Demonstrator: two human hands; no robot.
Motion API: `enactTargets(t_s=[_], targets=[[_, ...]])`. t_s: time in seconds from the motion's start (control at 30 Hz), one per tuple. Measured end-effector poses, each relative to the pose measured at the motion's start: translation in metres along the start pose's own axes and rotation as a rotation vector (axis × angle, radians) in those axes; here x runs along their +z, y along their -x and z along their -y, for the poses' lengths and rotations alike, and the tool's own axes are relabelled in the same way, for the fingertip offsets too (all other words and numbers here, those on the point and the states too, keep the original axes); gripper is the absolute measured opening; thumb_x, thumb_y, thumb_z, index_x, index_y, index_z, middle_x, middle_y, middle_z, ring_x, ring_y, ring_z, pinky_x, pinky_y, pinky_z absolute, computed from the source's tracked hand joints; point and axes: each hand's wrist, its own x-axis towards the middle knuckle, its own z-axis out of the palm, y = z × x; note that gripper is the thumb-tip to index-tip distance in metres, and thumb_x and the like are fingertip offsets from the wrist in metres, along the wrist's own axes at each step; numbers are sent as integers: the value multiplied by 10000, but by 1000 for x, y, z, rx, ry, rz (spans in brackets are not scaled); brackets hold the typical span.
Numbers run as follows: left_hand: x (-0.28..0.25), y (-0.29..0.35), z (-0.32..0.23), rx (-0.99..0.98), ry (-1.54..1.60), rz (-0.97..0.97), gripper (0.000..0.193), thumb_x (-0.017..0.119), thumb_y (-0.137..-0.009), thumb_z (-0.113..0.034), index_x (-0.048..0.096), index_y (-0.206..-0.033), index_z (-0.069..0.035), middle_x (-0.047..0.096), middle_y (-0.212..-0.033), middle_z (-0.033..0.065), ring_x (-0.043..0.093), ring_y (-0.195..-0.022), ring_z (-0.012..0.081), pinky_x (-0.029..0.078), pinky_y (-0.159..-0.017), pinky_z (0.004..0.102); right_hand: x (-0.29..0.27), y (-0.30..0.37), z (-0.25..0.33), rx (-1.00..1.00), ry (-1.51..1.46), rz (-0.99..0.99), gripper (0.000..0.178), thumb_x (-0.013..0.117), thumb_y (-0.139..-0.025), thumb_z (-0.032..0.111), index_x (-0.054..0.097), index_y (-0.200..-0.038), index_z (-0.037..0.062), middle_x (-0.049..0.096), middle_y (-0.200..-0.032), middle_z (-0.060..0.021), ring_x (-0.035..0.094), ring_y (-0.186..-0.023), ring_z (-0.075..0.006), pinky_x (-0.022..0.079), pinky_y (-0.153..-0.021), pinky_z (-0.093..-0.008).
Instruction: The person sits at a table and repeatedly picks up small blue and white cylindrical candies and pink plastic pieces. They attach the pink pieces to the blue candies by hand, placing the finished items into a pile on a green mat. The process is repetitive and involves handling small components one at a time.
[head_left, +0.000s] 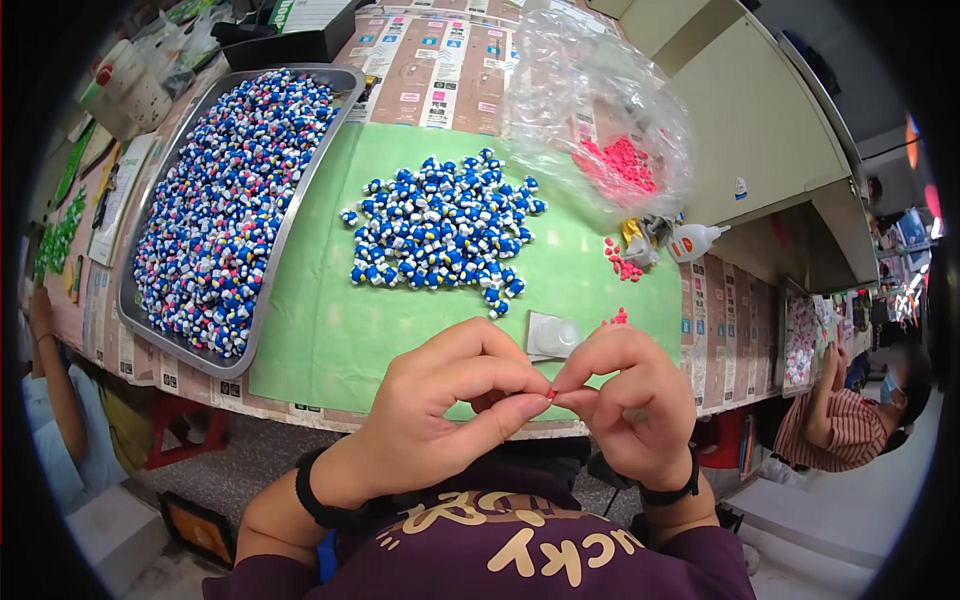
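Over the bench's point(725, 340) near edge, left hand point(425, 405) and right hand point(640, 400) pinch a tiny red piece point(551, 394), fingers point(505, 378) closed; likely light and easily dropped, best held by its ends.

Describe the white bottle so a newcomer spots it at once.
Start at the large green sheet and go to its right edge, just below the clear plastic bag. Right beside a crumpled yellow-and-silver wrapper is the small white bottle, set apart by its thin nozzle pointing right.
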Motion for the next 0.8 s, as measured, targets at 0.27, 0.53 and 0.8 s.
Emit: enactTargets(t_s=[0.27, 0.53, 0.8], targets=[[12, -1, 0, 178, -306, -18, 160, 733, -791, 45, 686, -935, -6, 601, -910, 88, 592, -701, 139, 477, -575, 247, -2, 11, 5, 360, -351, -52, 224, 646, -831, -125, 504, -834, 49, 621, -933, -102, 594, -836, -182, 477, -792, -281], [18, -2, 10, 107, -331, 23, 196, 692, -796, 82, 678, -974, 0, 605, -942, 99, 618, -780, 189, 511, -636, 279, -13, 7, 1, 384, -155, 93, 228, 578, -807, -145, 459, -792, 49, 584, -910, -92, 557, -851, -170, 451, -784, -280], [-8, 9, 13, -243, -36, -178, 241, 635, -874, 50, 704, -1090, -31, 649, -1041, 76, 642, -880, 141, 548, -751, 260, -25, -5, -41, 114, 554, 214, 192, 529, -687, -95, 477, -779, 65, 506, -782, -67, 498, -750, -283, 377, -722, -368]])
